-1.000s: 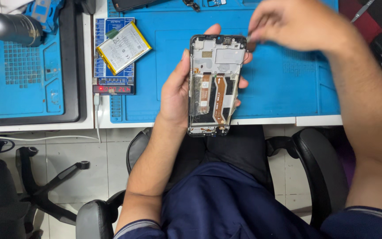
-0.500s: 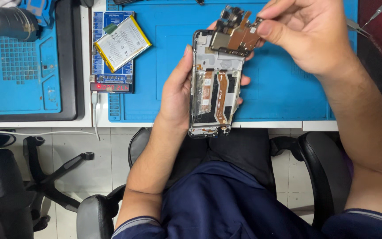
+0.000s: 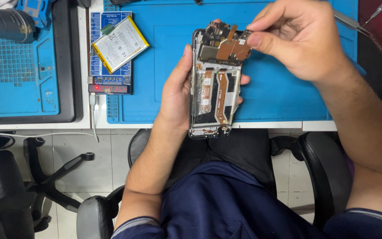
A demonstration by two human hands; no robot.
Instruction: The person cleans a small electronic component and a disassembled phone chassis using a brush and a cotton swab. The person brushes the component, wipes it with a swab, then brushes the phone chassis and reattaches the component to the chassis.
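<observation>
White battery label (image 3: 121, 43) with yellow edge, tilted, on blue tester board (image 3: 97, 44) at mat's left, small dark display (image 3: 110, 89) with red lit digits just below it

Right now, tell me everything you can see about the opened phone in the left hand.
The opened phone has no back cover, showing a black frame, copper-coloured flex ribbons and an empty battery bay. It is held upright above the blue mat, gripped along its sides by the left hand. The right hand pinches a circuit board at its top end.
</observation>
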